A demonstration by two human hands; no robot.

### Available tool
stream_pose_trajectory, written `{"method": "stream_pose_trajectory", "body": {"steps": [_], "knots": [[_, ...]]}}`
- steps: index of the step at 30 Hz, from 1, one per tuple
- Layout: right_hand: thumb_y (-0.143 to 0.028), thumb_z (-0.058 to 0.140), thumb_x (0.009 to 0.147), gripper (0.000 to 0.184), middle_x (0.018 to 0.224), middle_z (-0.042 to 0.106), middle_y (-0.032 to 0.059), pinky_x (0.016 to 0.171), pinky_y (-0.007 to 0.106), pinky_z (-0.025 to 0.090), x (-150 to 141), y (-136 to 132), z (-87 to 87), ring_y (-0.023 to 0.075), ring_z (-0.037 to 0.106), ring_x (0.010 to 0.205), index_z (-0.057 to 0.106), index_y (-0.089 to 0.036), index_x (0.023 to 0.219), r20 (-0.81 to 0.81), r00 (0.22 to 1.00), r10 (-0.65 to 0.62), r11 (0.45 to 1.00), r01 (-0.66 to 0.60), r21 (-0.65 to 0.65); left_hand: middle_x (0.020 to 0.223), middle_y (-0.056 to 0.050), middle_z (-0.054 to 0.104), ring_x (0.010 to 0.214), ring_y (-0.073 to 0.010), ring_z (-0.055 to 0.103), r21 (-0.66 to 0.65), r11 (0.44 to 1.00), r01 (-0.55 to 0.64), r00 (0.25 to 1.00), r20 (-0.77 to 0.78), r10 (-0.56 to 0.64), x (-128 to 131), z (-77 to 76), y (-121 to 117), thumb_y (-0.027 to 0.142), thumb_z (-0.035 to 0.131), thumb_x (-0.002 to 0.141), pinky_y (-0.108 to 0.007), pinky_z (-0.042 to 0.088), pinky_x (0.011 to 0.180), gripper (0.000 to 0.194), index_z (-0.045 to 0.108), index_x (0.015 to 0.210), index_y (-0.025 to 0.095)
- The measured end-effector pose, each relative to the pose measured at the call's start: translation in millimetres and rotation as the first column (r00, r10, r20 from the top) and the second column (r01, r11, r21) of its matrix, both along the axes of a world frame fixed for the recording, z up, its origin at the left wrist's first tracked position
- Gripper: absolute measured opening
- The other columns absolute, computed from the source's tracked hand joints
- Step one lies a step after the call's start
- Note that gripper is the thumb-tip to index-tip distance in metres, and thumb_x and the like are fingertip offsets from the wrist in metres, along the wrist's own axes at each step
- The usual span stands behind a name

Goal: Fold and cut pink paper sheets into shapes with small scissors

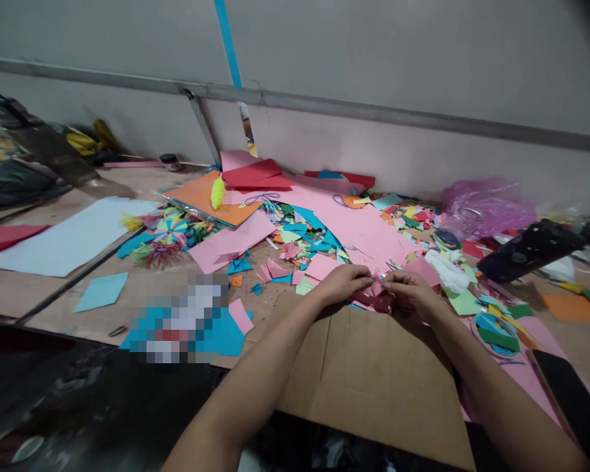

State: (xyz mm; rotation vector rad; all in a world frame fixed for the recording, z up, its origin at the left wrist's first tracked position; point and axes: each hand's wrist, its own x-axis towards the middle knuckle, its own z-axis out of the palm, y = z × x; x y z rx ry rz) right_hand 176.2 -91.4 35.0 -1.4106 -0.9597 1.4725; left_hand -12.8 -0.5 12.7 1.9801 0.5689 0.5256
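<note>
Above the far edge of a brown cardboard sheet (373,367), both hands meet over a small pink folded paper (376,286). My left hand (344,286) pinches its left side between thumb and fingers. From the right, my right hand (410,294) has its thumb and fingertips closed on the same paper. Fingers cover part of the folds, so its exact shape is hard to tell. Dark red paper (373,303) shows just under the hands. Around them lie loose pink, blue and green scraps (295,242).
A black phone (565,400) and a tape roll (496,335) lie at the right, near a dark bottle (531,252) and a purple plastic bag (486,206). White paper (73,236) and a colourful tasselled ornament (170,233) are at the left. A pale wall (373,144) stands behind.
</note>
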Motion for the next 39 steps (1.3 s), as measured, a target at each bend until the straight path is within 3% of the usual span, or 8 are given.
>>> {"method": "stream_pose_trajectory", "body": {"steps": [3, 8, 11, 15, 20, 26, 32, 39], "knots": [[-0.039, 0.083, 0.061, 0.028, 0.056, 0.063, -0.0004, 0.038, 0.022, 0.038, 0, 0, -0.3, 0.0116, 0.051, 0.041, 0.065, -0.018, 0.068, 0.025, 0.999, 0.027, 1.000, -0.026, -0.015, 0.068, 0.000, 0.054, 0.066, -0.0142, 0.047, 0.034, 0.999, 0.027, 0.999, -0.018, -0.026, -1, 2.5, 0, 0.038, 0.049, 0.088, -0.027, 0.033, 0.061, 0.026, 0.059, 0.074, 0.019], [-0.034, 0.080, 0.061, 0.024, 0.055, 0.060, -0.0011, 0.042, 0.023, 0.038, 0, 2, -4.7, 0.0111, 0.050, 0.045, 0.064, -0.018, 0.061, 0.091, 0.996, -0.017, 0.996, 0.010, 0.086, 0.068, 0.000, 0.054, 0.066, -0.0137, 0.046, 0.041, 0.997, 0.058, 0.998, 0.001, -0.059, -1, 5.8, 0, 0.035, 0.050, 0.088, -0.027, 0.032, 0.061, 0.024, 0.059, 0.074, 0.018], [-0.037, 0.080, 0.064, 0.024, 0.059, 0.062, -0.0005, 0.045, 0.024, 0.041, 2, 2, -3.6, 0.0125, 0.053, 0.049, 0.067, -0.018, 0.068, 0.122, 0.992, -0.025, 0.994, 0.012, 0.108, 0.066, 0.001, 0.052, 0.064, -0.0128, 0.045, -0.010, 0.999, 0.035, 0.999, 0.013, -0.035, -2, 3.1, 2, 0.036, 0.051, 0.088, -0.027, 0.032, 0.059, 0.024, 0.057, 0.073, 0.018], [-0.036, 0.082, 0.067, 0.027, 0.080, 0.069, 0.0017, 0.060, 0.026, 0.047, 5, 2, -0.4, 0.0146, 0.060, 0.066, 0.072, -0.021, 0.087, 0.205, 0.974, -0.100, 0.956, 0.037, 0.291, 0.065, 0.002, 0.048, 0.061, -0.0113, 0.043, -0.093, 0.995, -0.026, 0.998, 0.051, 0.031, -2, -4.3, 6, 0.041, 0.051, 0.087, -0.026, 0.032, 0.058, 0.029, 0.050, 0.070, 0.018], [-0.038, 0.077, 0.074, 0.023, 0.089, 0.072, 0.0053, 0.074, 0.031, 0.049, 4, 2, -6.0, 0.0204, 0.064, 0.083, 0.074, -0.021, 0.089, 0.376, 0.920, -0.109, 0.931, -0.038, 0.363, 0.067, 0.003, 0.046, 0.059, -0.0103, 0.048, -0.286, 0.958, 0.004, 0.994, 0.109, 0.029, 2, -7.8, 4, 0.046, 0.053, 0.085, -0.023, 0.037, 0.056, 0.032, 0.046, 0.071, 0.019], [-0.037, 0.074, 0.077, 0.019, 0.083, 0.071, 0.0037, 0.068, 0.030, 0.048, 4, 2, -17.2, 0.0197, 0.064, 0.077, 0.072, -0.020, 0.085, 0.455, 0.879, -0.141, 0.916, -0.058, 0.396, 0.067, 0.003, 0.044, 0.058, -0.0092, 0.050, -0.372, 0.928, 0.017, 0.990, 0.139, 0.038, 4, -3.5, -4, 0.046, 0.055, 0.084, -0.022, 0.042, 0.054, 0.032, 0.046, 0.071, 0.018], [-0.036, 0.070, 0.080, 0.015, 0.082, 0.072, 0.0033, 0.070, 0.031, 0.048, 2, 1, -12.6, 0.0196, 0.064, 0.075, 0.071, -0.021, 0.084, 0.553, 0.810, -0.195, 0.878, -0.108, 0.467, 0.069, 0.003, 0.046, 0.059, -0.0103, 0.056, -0.463, 0.886, 0.033, 0.987, 0.155, 0.044, 8, -7.4, -4, 0.045, 0.057, 0.082, -0.023, 0.049, 0.055, 0.031, 0.048, 0.075, 0.017], [-0.036, 0.068, 0.079, 0.015, 0.080, 0.073, 0.0035, 0.067, 0.031, 0.047, -1, 1, -10.3, 0.0205, 0.065, 0.074, 0.071, -0.021, 0.082, 0.608, 0.770, -0.193, 0.890, -0.124, 0.439, 0.070, 0.003, 0.046, 0.063, -0.0105, 0.057, -0.467, 0.884, 0.023, 0.989, 0.137, 0.047, 9, -12.6, -3, 0.045, 0.058, 0.082, -0.023, 0.048, 0.057, 0.030, 0.047, 0.074, 0.018]]}}
